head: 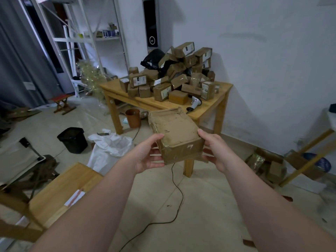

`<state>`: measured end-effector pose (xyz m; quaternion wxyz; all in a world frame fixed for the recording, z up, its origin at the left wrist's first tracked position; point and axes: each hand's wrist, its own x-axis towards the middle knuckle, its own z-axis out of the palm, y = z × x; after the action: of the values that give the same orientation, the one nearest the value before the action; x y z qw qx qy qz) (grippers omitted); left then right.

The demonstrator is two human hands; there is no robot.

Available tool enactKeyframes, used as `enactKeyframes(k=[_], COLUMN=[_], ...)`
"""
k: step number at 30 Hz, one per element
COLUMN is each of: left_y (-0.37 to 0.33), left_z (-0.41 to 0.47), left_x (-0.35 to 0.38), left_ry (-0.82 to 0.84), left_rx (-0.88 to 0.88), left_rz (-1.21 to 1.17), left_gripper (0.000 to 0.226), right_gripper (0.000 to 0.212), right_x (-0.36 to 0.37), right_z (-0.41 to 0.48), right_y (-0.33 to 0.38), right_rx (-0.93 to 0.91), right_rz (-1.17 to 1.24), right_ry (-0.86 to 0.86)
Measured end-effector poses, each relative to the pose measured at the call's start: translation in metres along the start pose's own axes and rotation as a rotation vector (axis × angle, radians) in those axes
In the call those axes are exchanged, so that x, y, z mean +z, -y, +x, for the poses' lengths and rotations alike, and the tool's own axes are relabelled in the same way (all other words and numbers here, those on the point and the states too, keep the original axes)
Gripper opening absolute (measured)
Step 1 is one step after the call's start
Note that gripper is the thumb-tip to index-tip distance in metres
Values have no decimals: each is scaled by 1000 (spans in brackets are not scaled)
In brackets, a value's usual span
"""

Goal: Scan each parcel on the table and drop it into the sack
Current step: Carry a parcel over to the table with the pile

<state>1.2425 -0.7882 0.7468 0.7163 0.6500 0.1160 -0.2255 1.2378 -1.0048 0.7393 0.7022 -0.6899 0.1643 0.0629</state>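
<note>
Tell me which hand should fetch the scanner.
Right, probably: the scanner lies on the table just beyond the right hand; the left hand holds the parcel farther from it.

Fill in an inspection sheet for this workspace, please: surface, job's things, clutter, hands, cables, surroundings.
Surface: wooden table by the wall.
Job's things: brown taped parcel in the hands; parcel pile on the table; scanner on the table's near edge; white sack on the floor, left of the table.
Clutter: black bin, brown pot and folding stool on the floor.
Hands: left hand and right hand grip the parcel's near end, one each side.
Cables: black cable across the floor.
Surroundings: white shelf rack, grey curtain, white wall.
</note>
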Motion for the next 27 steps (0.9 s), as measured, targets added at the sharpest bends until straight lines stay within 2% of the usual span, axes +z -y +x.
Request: enactKeyframes(k=[2,7,11,13,15,19,21,24,27], left_y=[-8,-28,-57,-79,-101,-144,-157,-162,-167], left_z=[20,75,130,155,181,226,244,271,294], left_x=[-5,-24,-53,-69,-91,-139,-159,-186,-212], left_ry=[-15,-28,-11,-56,-162,-275,-349,-433,-539], left_rx=[-9,-9,1,32,102,350,428,498,569], left_rz=[0,14,21,27,139,533,719,844,889], left_gripper=[48,48,58,53,53,97,112,119,114], right_gripper=[63,37,40,39,33,34,35,40,48], right_x=[4,21,50,69,90,140,161,186,206], right_z=[24,81,135,166,196,251,273,301,330], right_y=[6,19,40,60,82,117,126,132,138], right_rx=[56,157,175,180,187,173,188,218,237], right_rz=[-10,76,101,121,130,83,80,60,2], right_ry=[59,129,64,15,-4,43,68,120,153])
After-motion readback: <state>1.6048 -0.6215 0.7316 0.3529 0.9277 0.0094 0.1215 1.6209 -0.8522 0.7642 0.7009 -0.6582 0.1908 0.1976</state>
